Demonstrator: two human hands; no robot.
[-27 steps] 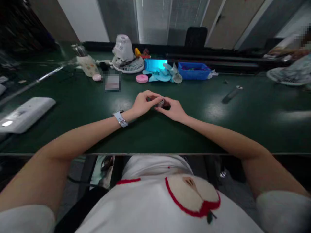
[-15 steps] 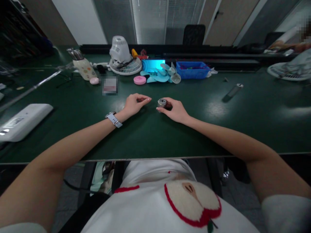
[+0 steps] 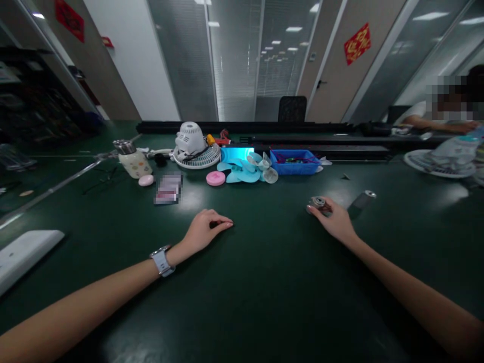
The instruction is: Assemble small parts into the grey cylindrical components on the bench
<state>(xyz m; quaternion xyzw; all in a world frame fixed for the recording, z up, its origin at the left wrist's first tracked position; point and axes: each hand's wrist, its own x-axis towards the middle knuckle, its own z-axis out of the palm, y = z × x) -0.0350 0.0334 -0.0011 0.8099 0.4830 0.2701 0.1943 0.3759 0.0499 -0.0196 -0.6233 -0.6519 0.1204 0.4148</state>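
My right hand [image 3: 336, 220] grips a small round metal part [image 3: 317, 202], a motor-like cylinder, on the green table [image 3: 264, 282] at centre right. My left hand [image 3: 206, 228] rests on the table at centre, its fingers curled round a small dark piece that I cannot make out. A watch [image 3: 162, 260] is on my left wrist. A silver and dark cylinder [image 3: 362, 198] lies just right of my right hand.
At the back stand a white fan housing with its grille [image 3: 194, 146], turquoise fan blades [image 3: 245, 171], a blue bin [image 3: 295, 161], a pink disc [image 3: 215, 178] and a cup of tools [image 3: 132, 159]. A white device [image 3: 22, 252] lies left. Another person sits far right [image 3: 442, 118].
My hands have parted: the right hand slid right with the metal part, the left stayed closed near the centre. My head has lifted, showing more of the room.
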